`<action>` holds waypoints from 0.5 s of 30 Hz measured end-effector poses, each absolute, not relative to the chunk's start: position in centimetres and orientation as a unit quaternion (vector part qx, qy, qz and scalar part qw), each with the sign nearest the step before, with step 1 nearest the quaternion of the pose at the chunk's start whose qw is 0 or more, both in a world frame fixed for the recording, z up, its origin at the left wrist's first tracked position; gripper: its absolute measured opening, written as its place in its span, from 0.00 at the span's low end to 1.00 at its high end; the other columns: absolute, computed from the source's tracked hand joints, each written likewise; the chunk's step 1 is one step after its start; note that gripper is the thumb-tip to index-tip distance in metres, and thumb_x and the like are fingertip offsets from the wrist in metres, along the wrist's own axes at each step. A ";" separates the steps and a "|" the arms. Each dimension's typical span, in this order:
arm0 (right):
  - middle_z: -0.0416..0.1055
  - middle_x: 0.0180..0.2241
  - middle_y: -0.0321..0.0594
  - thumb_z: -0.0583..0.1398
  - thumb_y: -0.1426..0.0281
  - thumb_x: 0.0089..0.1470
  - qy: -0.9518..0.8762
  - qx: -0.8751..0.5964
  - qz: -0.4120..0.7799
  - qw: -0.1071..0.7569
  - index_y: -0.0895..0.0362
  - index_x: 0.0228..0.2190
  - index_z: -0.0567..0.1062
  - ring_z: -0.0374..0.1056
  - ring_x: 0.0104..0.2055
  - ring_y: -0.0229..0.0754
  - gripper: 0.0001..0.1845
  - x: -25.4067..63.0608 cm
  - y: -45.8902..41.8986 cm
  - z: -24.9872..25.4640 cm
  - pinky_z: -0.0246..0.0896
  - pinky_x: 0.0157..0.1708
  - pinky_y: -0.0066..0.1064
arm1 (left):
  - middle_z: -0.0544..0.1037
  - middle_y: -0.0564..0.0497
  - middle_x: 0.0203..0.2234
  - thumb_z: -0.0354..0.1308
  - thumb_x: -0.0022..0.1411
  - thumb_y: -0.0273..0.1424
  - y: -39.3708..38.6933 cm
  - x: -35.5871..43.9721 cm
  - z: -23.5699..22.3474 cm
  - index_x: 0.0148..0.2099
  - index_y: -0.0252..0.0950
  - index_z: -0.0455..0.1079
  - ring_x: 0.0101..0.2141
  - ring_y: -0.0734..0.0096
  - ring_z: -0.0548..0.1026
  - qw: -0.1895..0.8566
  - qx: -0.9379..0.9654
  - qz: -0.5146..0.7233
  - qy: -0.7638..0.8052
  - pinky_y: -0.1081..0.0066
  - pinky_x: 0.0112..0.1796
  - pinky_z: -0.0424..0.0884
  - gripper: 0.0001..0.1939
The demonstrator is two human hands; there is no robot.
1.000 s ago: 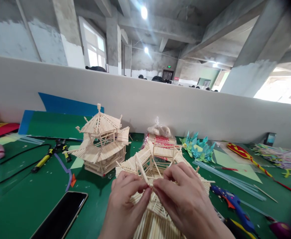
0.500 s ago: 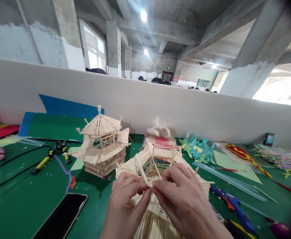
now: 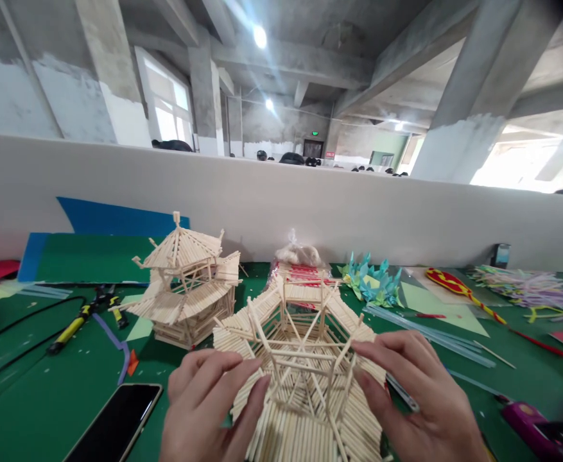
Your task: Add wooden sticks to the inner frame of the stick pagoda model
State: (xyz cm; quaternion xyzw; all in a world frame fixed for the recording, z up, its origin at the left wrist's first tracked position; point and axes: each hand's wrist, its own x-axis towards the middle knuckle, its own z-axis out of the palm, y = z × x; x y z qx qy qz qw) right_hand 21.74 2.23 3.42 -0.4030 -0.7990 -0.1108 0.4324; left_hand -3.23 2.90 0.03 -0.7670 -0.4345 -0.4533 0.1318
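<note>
The left hand (image 3: 208, 404) and right hand (image 3: 420, 398), thumb and fingers parted on each, flank an open-topped stick pavilion model (image 3: 301, 367) standing on the green table (image 3: 45, 404) beside a roofed stick pagoda (image 3: 189, 298), though whether any fingertip touches the model is unclear.

I've got the bare left hand (image 3: 208, 401) and bare right hand (image 3: 418, 391) well apart, thumb and forefinger parted on each, fingers half-bent, fingertips angled inward.
</note>
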 end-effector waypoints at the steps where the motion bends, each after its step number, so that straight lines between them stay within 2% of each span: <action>1: 0.66 0.32 0.41 0.58 0.77 0.51 -0.793 -0.414 -0.110 0.434 0.58 0.41 0.71 0.63 0.34 0.40 0.14 22.5 1.8 2.9 0.65 0.30 0.31 | 0.72 0.49 0.32 0.62 0.52 0.29 2.8 -3.0 0.1 0.43 0.38 0.69 0.36 0.61 0.67 0.152 -0.769 -0.449 -0.429 0.63 0.36 0.64 0.14; 4: 0.66 0.32 0.41 0.59 0.76 0.52 -0.779 -0.443 -0.100 0.431 0.58 0.41 0.70 0.65 0.34 0.40 0.13 24.3 0.7 1.1 0.67 0.29 0.29 | 0.71 0.47 0.33 0.60 0.53 0.26 2.9 -2.3 0.2 0.47 0.36 0.68 0.35 0.60 0.67 0.207 -0.775 -0.433 -0.412 0.61 0.37 0.62 0.17; 8: 0.67 0.32 0.41 0.59 0.76 0.52 -0.775 -0.457 -0.072 0.431 0.58 0.39 0.70 0.66 0.33 0.39 0.11 25.1 -0.2 -0.5 0.68 0.29 0.28 | 0.69 0.46 0.33 0.59 0.54 0.24 3.2 -1.4 0.7 0.48 0.35 0.68 0.34 0.60 0.67 0.242 -0.775 -0.417 -0.409 0.61 0.36 0.60 0.17; 12: 0.67 0.31 0.40 0.59 0.78 0.51 -0.771 -0.443 -0.067 0.452 0.58 0.39 0.71 0.65 0.33 0.38 0.11 24.2 0.0 -0.3 0.66 0.29 0.28 | 0.67 0.45 0.35 0.57 0.56 0.27 3.1 -1.3 1.1 0.47 0.34 0.66 0.35 0.59 0.66 0.205 -0.766 -0.433 -0.429 0.59 0.37 0.59 0.15; 15: 0.67 0.30 0.40 0.59 0.79 0.50 -0.779 -0.404 -0.074 0.473 0.59 0.40 0.72 0.63 0.33 0.39 0.13 22.3 0.9 1.2 0.64 0.29 0.30 | 0.67 0.47 0.34 0.57 0.57 0.28 3.0 -1.4 0.7 0.42 0.35 0.67 0.36 0.60 0.66 0.159 -0.736 -0.471 -0.459 0.60 0.37 0.60 0.09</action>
